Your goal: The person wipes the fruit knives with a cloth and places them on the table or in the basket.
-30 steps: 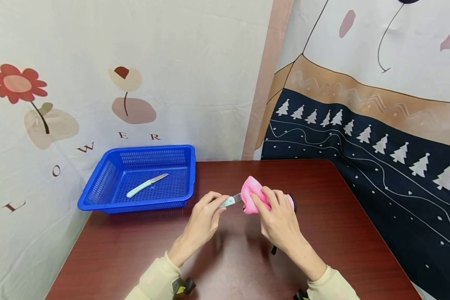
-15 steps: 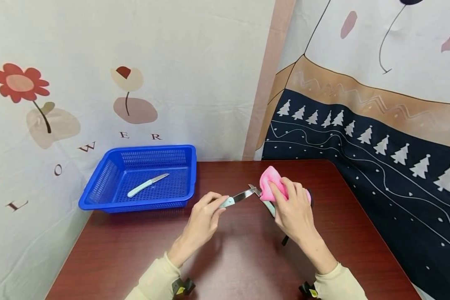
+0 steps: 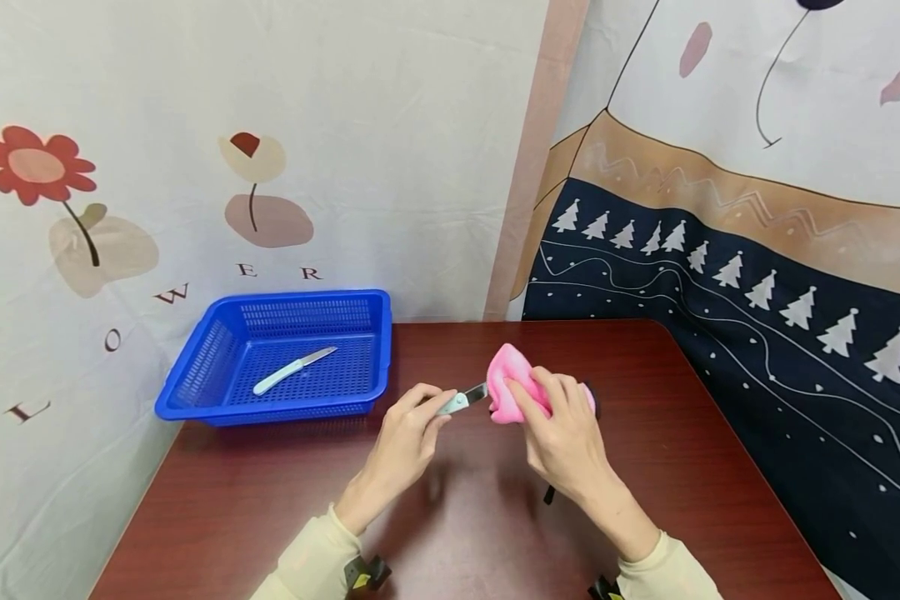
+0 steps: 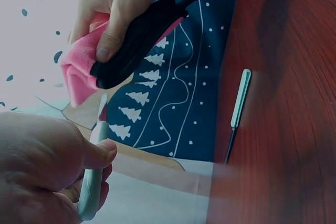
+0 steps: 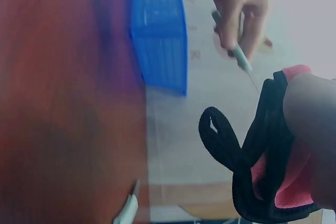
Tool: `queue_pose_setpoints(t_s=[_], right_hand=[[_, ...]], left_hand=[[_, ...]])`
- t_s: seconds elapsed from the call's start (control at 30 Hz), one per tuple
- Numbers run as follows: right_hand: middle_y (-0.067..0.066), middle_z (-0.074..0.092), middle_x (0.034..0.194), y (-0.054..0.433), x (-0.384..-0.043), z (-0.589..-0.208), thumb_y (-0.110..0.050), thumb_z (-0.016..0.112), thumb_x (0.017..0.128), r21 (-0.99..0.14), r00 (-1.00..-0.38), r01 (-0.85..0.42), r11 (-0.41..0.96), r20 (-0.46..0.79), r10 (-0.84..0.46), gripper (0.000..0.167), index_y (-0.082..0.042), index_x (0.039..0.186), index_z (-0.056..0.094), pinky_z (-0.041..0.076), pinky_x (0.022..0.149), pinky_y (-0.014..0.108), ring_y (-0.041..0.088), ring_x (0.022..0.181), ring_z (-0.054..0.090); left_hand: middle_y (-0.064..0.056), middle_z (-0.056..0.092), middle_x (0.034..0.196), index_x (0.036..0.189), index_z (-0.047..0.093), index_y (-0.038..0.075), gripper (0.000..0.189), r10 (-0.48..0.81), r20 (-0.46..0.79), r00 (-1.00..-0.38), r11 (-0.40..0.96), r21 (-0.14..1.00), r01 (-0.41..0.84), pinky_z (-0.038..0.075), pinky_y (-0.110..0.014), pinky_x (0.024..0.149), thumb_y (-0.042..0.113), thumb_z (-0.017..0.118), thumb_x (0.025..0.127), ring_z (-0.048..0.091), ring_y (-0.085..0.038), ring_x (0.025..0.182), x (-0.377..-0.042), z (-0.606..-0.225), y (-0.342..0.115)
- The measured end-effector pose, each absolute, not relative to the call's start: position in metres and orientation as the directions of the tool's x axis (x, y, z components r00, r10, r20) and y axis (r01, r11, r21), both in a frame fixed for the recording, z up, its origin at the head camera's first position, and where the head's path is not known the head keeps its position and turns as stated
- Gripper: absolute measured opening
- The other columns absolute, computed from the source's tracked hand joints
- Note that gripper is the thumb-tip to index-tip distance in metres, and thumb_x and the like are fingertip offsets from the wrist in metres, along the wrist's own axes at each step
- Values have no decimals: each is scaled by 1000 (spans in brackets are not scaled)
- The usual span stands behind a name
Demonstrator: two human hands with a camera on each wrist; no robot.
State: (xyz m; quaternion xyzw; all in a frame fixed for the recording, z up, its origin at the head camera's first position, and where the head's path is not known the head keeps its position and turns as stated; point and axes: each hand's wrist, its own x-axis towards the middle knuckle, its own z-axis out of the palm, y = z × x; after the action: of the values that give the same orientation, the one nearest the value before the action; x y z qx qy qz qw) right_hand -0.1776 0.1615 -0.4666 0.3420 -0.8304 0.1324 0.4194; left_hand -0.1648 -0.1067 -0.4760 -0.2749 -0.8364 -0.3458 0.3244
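Observation:
In the head view my left hand (image 3: 399, 446) pinches a small paring knife (image 3: 456, 403) by its pale green handle, blade pointing right. My right hand (image 3: 567, 437) grips a folded pink cloth (image 3: 506, 379) with black edging and a hanging black loop (image 5: 219, 137). From the head, the cloth overlaps the blade's tip; whether they touch I cannot tell. Another pale-handled knife (image 4: 241, 98) lies on the table, hidden from the head view behind the right hand and cloth.
At the back left of the dark red table (image 3: 465, 533) stands a blue plastic basket (image 3: 183, 404). One more pale-handled knife (image 3: 279, 377) lies inside it. Printed cloth hangings (image 3: 390, 167) rise behind the table and along its right side.
My right hand carried the cloth right, off the knife, baring its blade and the knife on the table. Now it is back left over the blade's tip. The left hand stays put.

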Motion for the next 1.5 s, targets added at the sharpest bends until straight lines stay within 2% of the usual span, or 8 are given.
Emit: queue_pose_setpoints(t_s=[0.1, 0.33, 0.6, 0.73, 0.93, 1.33, 1.5], right_hand=[[24, 69, 135, 150, -173, -471, -17, 48, 105, 112, -391, -698, 707, 767, -508, 46, -12, 142, 75, 55, 80, 55, 38, 108, 62], [19, 71, 136, 134, -168, -480, -14, 54, 103, 176, -366, -715, 677, 730, -577, 42, -14, 140, 75, 55, 82, 51, 35, 105, 63], [18, 70, 137, 133, -168, -480, -14, 46, 107, 193, -371, -704, 683, 721, -585, 45, -14, 142, 74, 56, 82, 50, 34, 103, 63], [19, 70, 137, 137, -168, -480, -14, 54, 103, 186, -393, -688, 702, 718, -575, 44, -14, 142, 74, 57, 81, 53, 36, 106, 63], [21, 70, 139, 144, -169, -479, -13, 73, 89, 177, -424, -664, 727, 711, -561, 54, -14, 143, 74, 58, 80, 58, 37, 110, 63], [22, 67, 140, 159, -176, -476, -8, 76, 84, 127, -461, -648, 751, 719, -520, 62, -14, 146, 73, 58, 84, 55, 38, 113, 62], [23, 66, 139, 166, -180, -475, -7, 75, 87, 107, -474, -643, 759, 723, -503, 62, -13, 149, 71, 58, 85, 52, 38, 111, 61]], left_hand=[[-13, 75, 103, 122, 82, -5, 37, 239, 734, -636, 608, 398, 687, 66, -36, 77, -14, 86, 87, 76, -24, 90, -165, -476, -106], [-12, 76, 102, 118, 83, -1, 35, 238, 732, -639, 613, 397, 683, 67, -37, 78, -17, 83, 86, 78, -25, 91, -166, -476, -104], [-13, 76, 103, 119, 83, -2, 37, 241, 740, -627, 595, 398, 699, 66, -36, 77, -18, 84, 86, 78, -25, 91, -166, -477, -104], [-14, 76, 104, 120, 82, -3, 35, 243, 746, -619, 582, 399, 709, 67, -36, 78, -15, 85, 88, 77, -25, 92, -167, -476, -104], [-14, 75, 105, 122, 81, -5, 34, 252, 745, -618, 567, 404, 718, 67, -38, 79, -15, 83, 89, 76, -25, 93, -166, -475, -104], [-14, 75, 106, 122, 81, -5, 32, 253, 740, -623, 572, 406, 713, 65, -38, 79, -13, 83, 91, 75, -24, 93, -166, -475, -107], [-14, 75, 105, 122, 81, -5, 33, 250, 736, -629, 581, 405, 706, 65, -39, 79, -13, 84, 90, 74, -25, 92, -165, -475, -108]])
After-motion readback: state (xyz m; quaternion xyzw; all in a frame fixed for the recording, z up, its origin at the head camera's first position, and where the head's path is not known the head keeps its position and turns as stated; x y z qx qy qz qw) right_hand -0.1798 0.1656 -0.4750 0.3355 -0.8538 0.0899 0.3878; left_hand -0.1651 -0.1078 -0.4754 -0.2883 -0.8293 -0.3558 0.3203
